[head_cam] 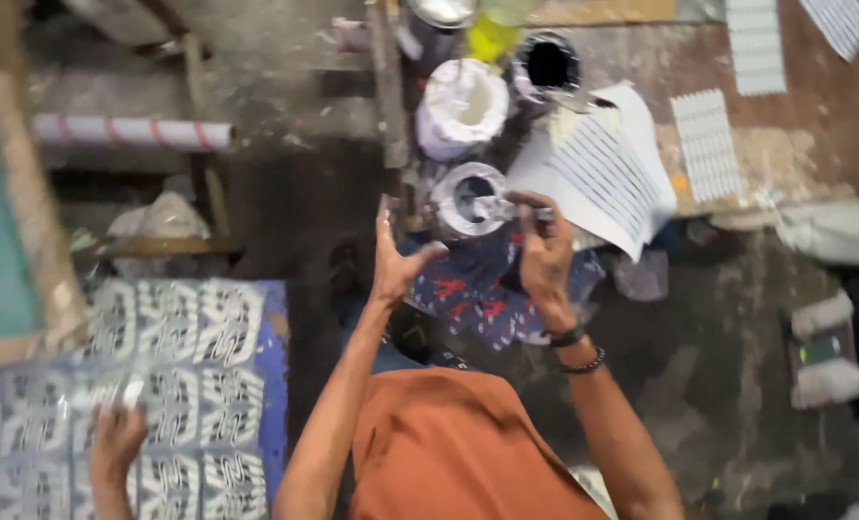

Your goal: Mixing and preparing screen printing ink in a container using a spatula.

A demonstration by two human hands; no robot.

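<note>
1. Fingers (pixel 387 223) of our left hand (pixel 396 262) are spread loose and grasp nothing; the palm faces right, toward the white-smeared can (pixel 468 199), which stands just beside the fingertips without touching them.
2. Far left, low down, we see another person's hand (pixel 116 445) resting on a blue printed sheet (pixel 174 356) with rows of white motifs. A teal frame (pixel 6 241) lies above it, and a white tube with red bands (pixel 131 132) lies across the dark ground further up.
3. Our left forearm rises from an orange garment (pixel 458 448) at the bottom centre.
4. At centre, the white-smeared can sits between our two hands, its open top showing a dark middle. Under it lies a dark blue cloth with red marks (pixel 477 289).
5. Our right hand (pixel 545 252) is closed on a small pale tool (pixel 506 207) whose tip reaches over the can's rim; blur hides what kind of tool it is. Two dark bands (pixel 576 349) circle that wrist.
6. Beyond the can stand a white-coated tub (pixel 463 106) and a dark-mouthed can (pixel 548 65).
7. Right of our right hand, a white sheet with grey stripes (pixel 598 169) lies curled, touching the work surface edge.
8. Further right, small ribbed white strips (pixel 706 144) lie on the stained brown board (pixel 814 106).
</note>
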